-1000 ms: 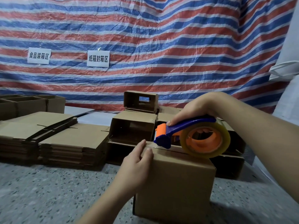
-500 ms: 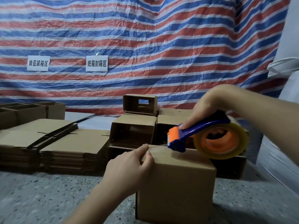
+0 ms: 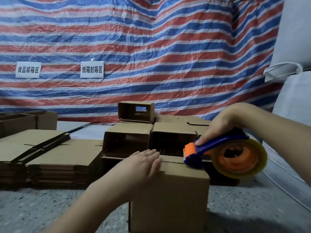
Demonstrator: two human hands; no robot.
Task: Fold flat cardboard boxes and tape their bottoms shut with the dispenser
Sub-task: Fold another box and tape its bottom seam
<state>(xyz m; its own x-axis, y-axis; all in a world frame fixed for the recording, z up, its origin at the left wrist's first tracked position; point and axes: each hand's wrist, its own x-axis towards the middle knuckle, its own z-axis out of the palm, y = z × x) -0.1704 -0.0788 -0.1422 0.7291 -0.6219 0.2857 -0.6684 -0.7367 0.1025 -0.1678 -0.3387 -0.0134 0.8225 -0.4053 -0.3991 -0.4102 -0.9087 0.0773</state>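
A folded brown cardboard box stands on the speckled floor in front of me, closed flaps facing up. My left hand lies flat with straight fingers on the box's top left edge, beside the seam. My right hand grips the blue handle of the tape dispenser. The dispenser's orange blade end rests on the box's top at the right part of the seam. Its clear tape roll on an orange hub hangs off the box's right side.
Stacks of flat cardboard lie to the left. Several assembled boxes are piled behind the one I work on, more at far left. A striped tarp hangs behind. White sacks sit to the right.
The dispenser went rightward along the box top, lifted, then came back down onto the seam. My left hand's fingers straightened from a curled hold and now lie flat on the top edge.
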